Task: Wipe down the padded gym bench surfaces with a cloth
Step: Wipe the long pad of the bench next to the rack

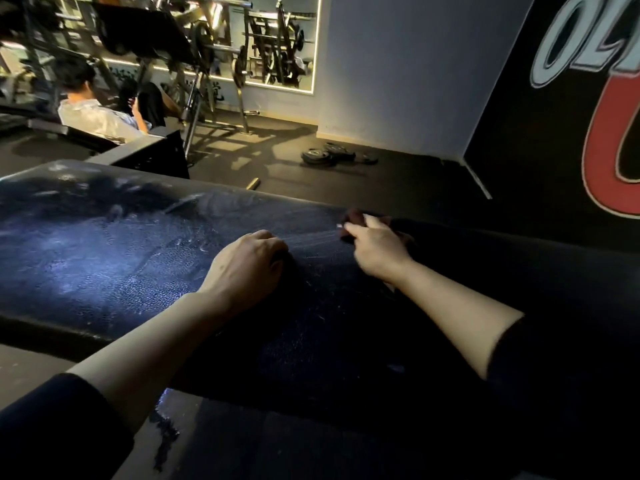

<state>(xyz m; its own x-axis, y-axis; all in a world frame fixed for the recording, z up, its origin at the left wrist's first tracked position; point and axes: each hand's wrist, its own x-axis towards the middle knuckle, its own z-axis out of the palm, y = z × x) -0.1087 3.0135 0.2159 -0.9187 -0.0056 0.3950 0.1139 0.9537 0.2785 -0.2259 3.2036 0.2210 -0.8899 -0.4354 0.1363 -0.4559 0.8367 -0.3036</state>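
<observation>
A wide black padded bench [104, 258] stretches across the view, with wet streaks shining on its left half. My right hand [375, 249] rests near the bench's far edge and is shut on a dark cloth [355, 218], which pokes out past my fingers. My left hand [247, 268] lies on the pad just left of it, fingers curled under and nothing visible in it. Most of the cloth is hidden under my right hand.
Several weight plates [329, 155] and a short metal bar piece [252, 183] lie on the dark floor beyond the bench. A person [100, 116] sits at the back left among weight racks [207, 64]. A black wall with large lettering [571, 98] stands at the right.
</observation>
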